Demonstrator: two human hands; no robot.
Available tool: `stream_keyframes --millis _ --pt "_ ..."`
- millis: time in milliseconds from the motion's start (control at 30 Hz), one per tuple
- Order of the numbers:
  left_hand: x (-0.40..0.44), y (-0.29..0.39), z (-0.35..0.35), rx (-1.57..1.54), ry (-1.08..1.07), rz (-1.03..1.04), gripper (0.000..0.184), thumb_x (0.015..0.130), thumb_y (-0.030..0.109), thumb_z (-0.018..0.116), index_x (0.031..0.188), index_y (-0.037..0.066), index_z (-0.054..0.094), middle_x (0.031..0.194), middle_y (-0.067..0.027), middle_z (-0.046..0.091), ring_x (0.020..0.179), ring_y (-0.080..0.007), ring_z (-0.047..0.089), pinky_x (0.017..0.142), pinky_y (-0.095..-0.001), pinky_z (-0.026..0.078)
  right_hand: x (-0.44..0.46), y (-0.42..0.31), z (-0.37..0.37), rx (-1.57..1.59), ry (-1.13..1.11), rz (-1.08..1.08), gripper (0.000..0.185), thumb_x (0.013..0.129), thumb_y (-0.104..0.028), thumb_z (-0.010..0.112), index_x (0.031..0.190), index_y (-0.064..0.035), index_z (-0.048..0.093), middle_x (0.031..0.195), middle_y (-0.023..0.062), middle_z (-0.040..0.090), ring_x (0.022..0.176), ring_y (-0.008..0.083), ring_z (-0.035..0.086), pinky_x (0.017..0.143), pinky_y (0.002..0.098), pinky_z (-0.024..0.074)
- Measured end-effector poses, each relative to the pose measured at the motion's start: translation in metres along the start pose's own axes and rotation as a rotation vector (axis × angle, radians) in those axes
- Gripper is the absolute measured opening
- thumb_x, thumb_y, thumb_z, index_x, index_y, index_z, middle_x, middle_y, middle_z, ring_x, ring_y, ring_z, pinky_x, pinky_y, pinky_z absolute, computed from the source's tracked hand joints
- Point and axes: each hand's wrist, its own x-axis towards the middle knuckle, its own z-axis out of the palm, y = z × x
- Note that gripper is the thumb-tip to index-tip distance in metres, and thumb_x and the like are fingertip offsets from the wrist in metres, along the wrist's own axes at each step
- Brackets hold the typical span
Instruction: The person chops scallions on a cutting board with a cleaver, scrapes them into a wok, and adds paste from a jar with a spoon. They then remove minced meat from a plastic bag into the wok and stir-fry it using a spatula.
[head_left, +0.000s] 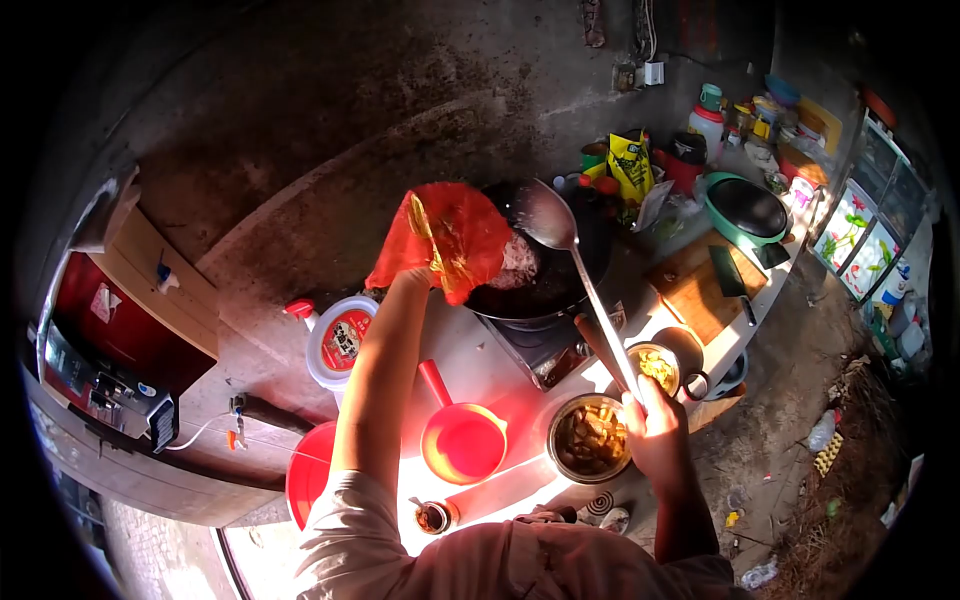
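My left hand [416, 277] is closed on a red plastic bag [468, 222], held up at the left rim of a dark wok [562, 282]. The bag covers most of the fingers. Just under its edge a pale pinkish lump [518, 262], perhaps meat, shows at the wok; whether it touches the bag I cannot tell. My right hand [655, 415] grips the long handle of a metal ladle [547, 216], whose bowl is over the back of the wok. Below that hand are a pot of brown chunks [592, 437] and a bowl of yellowish pieces [655, 367].
The wok sits on a stove [535, 350]. A cleaver [730, 273] lies on a wooden cutting board [695, 300] at the right, before a green pan [747, 208]. A red dipper [464, 442], a white tub [340, 340] and a small jar [433, 517] stand nearer me.
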Motion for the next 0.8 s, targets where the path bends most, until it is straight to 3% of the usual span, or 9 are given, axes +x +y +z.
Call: stream_keyframes --millis 67,100,200,267,300,333,400,533,800 --pt "0.001 0.002 0.002 0.000 0.001 0.011 0.053 0.076 0.052 0.045 0.115 0.016 0.052 0.117 -0.0042 0.051 0.110 -0.0199 0.046 0.092 -0.0312 0.033 -0.005 -0.013 0.009 -0.105 0.089 -0.100 0.022 0.081 -0.010 0.052 0.100 0.0019 0.051 0.085 0.0204 0.058 0.078 0.0339 0.058 0.066 0.0351 0.0473" --pt "0.001 0.003 0.005 -0.002 0.002 0.019 0.054 0.076 0.053 0.045 0.115 0.016 0.052 0.117 -0.0042 0.051 0.110 -0.0198 0.046 0.092 -0.0312 0.033 0.002 -0.028 0.002 -0.088 -0.038 -0.135 0.018 0.080 -0.009 0.052 0.096 0.0000 0.051 0.080 0.0183 0.057 0.073 0.0345 0.057 0.063 0.0369 0.0465" --pt "0.001 0.011 0.013 0.012 -0.004 0.053 0.054 0.076 0.053 0.045 0.114 0.016 0.052 0.118 -0.0039 0.051 0.110 -0.0197 0.045 0.092 -0.0309 0.033 0.016 -0.004 0.025 -0.119 0.097 -0.336 0.015 0.077 -0.006 0.053 0.091 -0.0029 0.051 0.074 0.0163 0.056 0.068 0.0333 0.056 0.059 0.0376 0.0453" --pt "0.000 0.016 0.016 0.050 -0.013 0.075 0.054 0.076 0.054 0.045 0.114 0.016 0.052 0.118 -0.0037 0.051 0.110 -0.0196 0.045 0.092 -0.0307 0.033 0.020 0.001 0.018 -0.264 0.005 -0.106 0.014 0.077 -0.005 0.052 0.091 -0.0029 0.051 0.072 0.0162 0.055 0.066 0.0329 0.056 0.059 0.0379 0.0450" --pt "-0.003 0.021 0.017 0.088 -0.033 0.082 0.054 0.076 0.054 0.045 0.114 0.016 0.052 0.118 -0.0036 0.051 0.110 -0.0196 0.045 0.092 -0.0306 0.033 0.024 -0.017 0.006 -0.268 -0.116 0.146 0.013 0.079 -0.006 0.050 0.092 -0.0029 0.050 0.069 0.0163 0.055 0.064 0.0330 0.056 0.058 0.0390 0.0443" --pt "-0.007 0.029 0.016 0.142 -0.063 0.093 0.054 0.076 0.054 0.045 0.114 0.016 0.052 0.118 -0.0036 0.051 0.110 -0.0195 0.045 0.092 -0.0305 0.033 0.026 -0.002 0.009 -0.293 0.071 -0.013 0.011 0.082 -0.008 0.047 0.091 -0.0032 0.050 0.067 0.0160 0.055 0.063 0.0334 0.055 0.057 0.0396 0.0426" --pt "-0.017 0.049 0.013 0.293 -0.188 0.104 0.055 0.075 0.055 0.045 0.114 0.017 0.052 0.118 -0.0034 0.051 0.110 -0.0194 0.045 0.092 -0.0304 0.033 0.024 0.006 0.002 -0.096 0.098 0.006 0.013 0.083 -0.011 0.046 0.093 -0.0030 0.050 0.069 0.0187 0.055 0.065 0.0355 0.055 0.058 0.0401 0.0419" --pt "-0.036 0.110 0.009 0.576 -0.553 0.138 0.053 0.073 0.052 0.052 0.112 0.016 0.054 0.116 -0.0027 0.052 0.108 -0.0195 0.046 0.091 -0.0300 0.034 0.018 0.016 -0.002 -0.122 0.150 -0.064 0.017 0.084 -0.010 0.047 0.096 0.0010 0.050 0.072 0.0220 0.055 0.069 0.0362 0.055 0.060 0.0380 0.0428" --pt "-0.033 0.094 0.003 0.312 -0.721 0.095 0.044 0.077 0.039 0.051 0.112 0.011 0.051 0.112 -0.0057 0.053 0.104 -0.0201 0.049 0.086 -0.0308 0.039 0.006 0.019 -0.011 -0.104 0.054 0.047 0.021 0.083 -0.010 0.048 0.098 0.0036 0.050 0.069 0.0202 0.055 0.060 0.0325 0.055 0.056 0.0359 0.0433"
